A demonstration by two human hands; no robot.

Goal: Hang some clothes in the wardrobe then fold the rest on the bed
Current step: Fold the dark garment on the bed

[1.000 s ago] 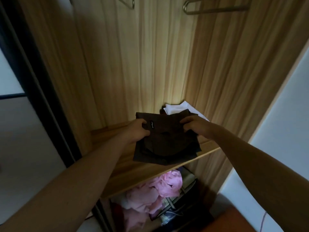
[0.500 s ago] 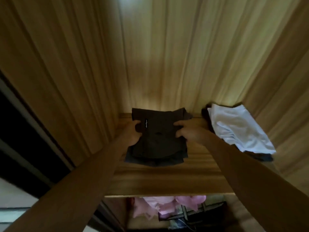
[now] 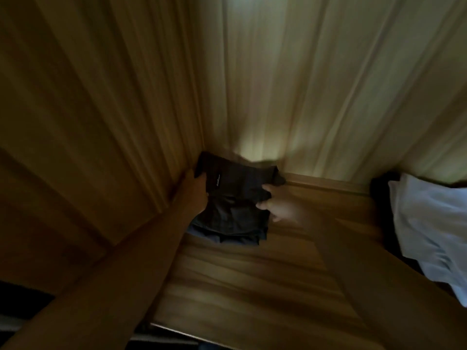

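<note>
Both grips are closed on cloth: the left hand (image 3: pixel 198 192) holds the 9 o'clock edge of the folded dark garments (image 3: pixel 235 198), and the right hand (image 3: pixel 280 209), blurred, pinches the 3 o'clock edge, likely to keep the stack square. The stack appears to rest on the wardrobe shelf (image 3: pixel 252 279), tucked into its 11 o'clock corner against the side panel (image 3: pixel 113 135), probably to leave room. A folded white garment (image 3: pixel 424 223) lies well apart at 3 o'clock.

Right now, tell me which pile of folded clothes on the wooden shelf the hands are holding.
The dark brown folded pile in the back corner: the left hand and right hand grip its edges. The white folded pile lies untouched.
</note>
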